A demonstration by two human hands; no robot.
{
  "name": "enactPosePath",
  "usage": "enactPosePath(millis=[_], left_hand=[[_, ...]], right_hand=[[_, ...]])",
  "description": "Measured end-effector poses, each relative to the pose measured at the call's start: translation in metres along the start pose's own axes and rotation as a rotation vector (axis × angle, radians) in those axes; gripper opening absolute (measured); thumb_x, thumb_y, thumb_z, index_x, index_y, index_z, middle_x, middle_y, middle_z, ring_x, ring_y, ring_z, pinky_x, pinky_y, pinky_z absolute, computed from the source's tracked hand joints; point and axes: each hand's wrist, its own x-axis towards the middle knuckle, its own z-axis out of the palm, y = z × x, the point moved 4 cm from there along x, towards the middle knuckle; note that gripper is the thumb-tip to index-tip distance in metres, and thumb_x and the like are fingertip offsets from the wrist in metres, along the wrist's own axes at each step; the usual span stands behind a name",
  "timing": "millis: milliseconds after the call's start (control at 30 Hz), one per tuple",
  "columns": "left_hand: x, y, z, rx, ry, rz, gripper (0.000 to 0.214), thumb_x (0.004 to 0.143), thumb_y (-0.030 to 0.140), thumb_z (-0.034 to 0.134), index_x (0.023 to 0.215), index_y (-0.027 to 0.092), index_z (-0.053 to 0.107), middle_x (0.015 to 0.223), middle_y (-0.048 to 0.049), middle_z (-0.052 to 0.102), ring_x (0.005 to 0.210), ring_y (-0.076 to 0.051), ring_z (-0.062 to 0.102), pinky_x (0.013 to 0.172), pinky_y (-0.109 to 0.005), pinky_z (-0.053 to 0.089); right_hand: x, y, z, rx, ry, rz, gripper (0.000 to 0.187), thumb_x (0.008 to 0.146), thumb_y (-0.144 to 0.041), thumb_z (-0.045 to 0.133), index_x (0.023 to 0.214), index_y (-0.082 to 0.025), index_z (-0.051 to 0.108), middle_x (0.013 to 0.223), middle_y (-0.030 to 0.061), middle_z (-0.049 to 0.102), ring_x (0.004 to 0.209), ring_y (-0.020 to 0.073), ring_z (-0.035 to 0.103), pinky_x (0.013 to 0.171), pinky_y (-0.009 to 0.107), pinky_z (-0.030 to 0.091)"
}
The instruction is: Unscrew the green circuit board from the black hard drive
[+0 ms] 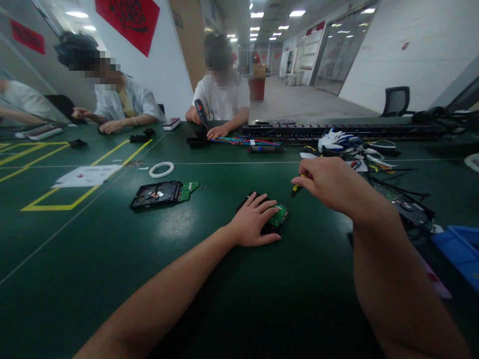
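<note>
My left hand (255, 219) lies flat with fingers stretched over a black hard drive (266, 225) on the green table, pressing it down; the drive's green circuit board (279, 215) shows past my fingertips. My right hand (329, 184) is closed around a small screwdriver with a yellow and black handle (296, 188), whose tip points down at the circuit board's right edge.
A second hard drive (160, 193) lies to the left, with a white tape ring (161, 169) and a paper sheet (87, 175) beyond it. Gloves (337, 140), cables and a long black rack (337, 130) sit at the back right; a blue bin (458, 247) at right. Two people sit across the table, one holding a power screwdriver (201, 112).
</note>
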Motion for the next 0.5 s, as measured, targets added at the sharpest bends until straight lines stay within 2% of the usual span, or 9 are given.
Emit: enactPosePath(millis=[133,333,433,500], left_hand=[[0.0001,0.0005,0.0001,0.004,0.002,0.001,0.089,0.089,0.082,0.055,0.156,0.024,0.049,0.164,-0.0117,0.047,0.157,-0.043,0.030,0.131,-0.068,0.013],[0.0003,0.0006,0.0007,0.016,-0.005,-0.003,0.089,0.090,0.083,0.054,0.156,0.023,0.049,0.165,-0.0110,0.046,0.157,-0.043,0.030,0.131,-0.067,0.012],[-0.0001,0.0003,0.0009,0.015,-0.004,-0.008,0.089,0.089,0.082,0.054,0.156,0.023,0.048,0.165,-0.0110,0.046,0.158,-0.043,0.030,0.131,-0.067,0.012],[-0.0005,0.0004,0.0008,0.015,-0.003,-0.007,0.089,0.090,0.082,0.054,0.156,0.023,0.049,0.165,-0.0111,0.046,0.158,-0.043,0.030,0.132,-0.067,0.013]], right_hand=[[-0.0004,-0.0012,0.0034,0.034,-0.003,-0.091,0.011,0.096,-0.024,0.063,0.099,-0.018,0.072,0.097,0.0112,0.075,0.089,0.0269,0.068,0.075,0.036,0.044],[0.0012,-0.0030,0.0061,0.064,0.012,-0.141,0.021,0.096,-0.017,0.057,0.108,-0.016,0.074,0.109,0.0141,0.076,0.102,0.0293,0.069,0.088,0.039,0.049],[0.0014,-0.0015,0.0053,0.069,0.017,-0.124,0.027,0.092,-0.009,0.054,0.108,-0.016,0.075,0.109,0.0134,0.077,0.102,0.0288,0.070,0.087,0.037,0.049],[0.0010,-0.0005,0.0047,0.081,0.004,-0.106,0.024,0.092,-0.011,0.056,0.106,-0.017,0.075,0.104,0.0117,0.078,0.096,0.0276,0.071,0.082,0.036,0.048]])
